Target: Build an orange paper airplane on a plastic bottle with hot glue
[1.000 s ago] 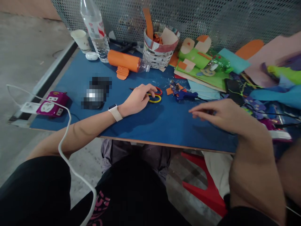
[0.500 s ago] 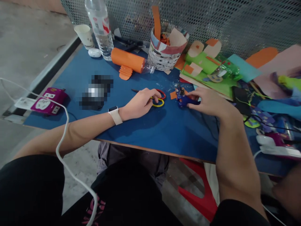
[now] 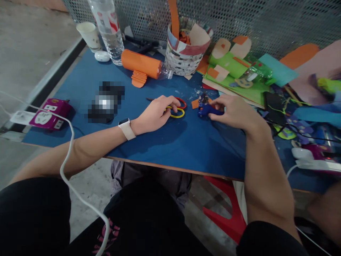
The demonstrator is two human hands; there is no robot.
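My left hand (image 3: 160, 112), with a watch on its wrist, rests on the table with its fingers curled over a pair of scissors (image 3: 181, 114). Their red and yellow handle loops show past the fingertips, and the dark tip pokes out on the left. To the right, my right hand (image 3: 230, 111) grips a blue hot glue gun (image 3: 205, 109) by its handle between thumb and fingers. The gun lies low at the tabletop, its front end smeared with dark residue. A small orange paper piece (image 3: 195, 104) lies beside it.
Along the back of the blue table (image 3: 170, 142) are a water bottle (image 3: 106, 32), an orange paper-wrapped bottle (image 3: 141, 64), a woven paper basket (image 3: 183, 58) and green paper (image 3: 247, 92). A purple socket block (image 3: 50, 113) sits left; a white cable (image 3: 69, 153) crosses my left arm.
The view has shifted slightly. My right hand covers a bit more of the glue gun's handle end; my left hand stays on the scissors.
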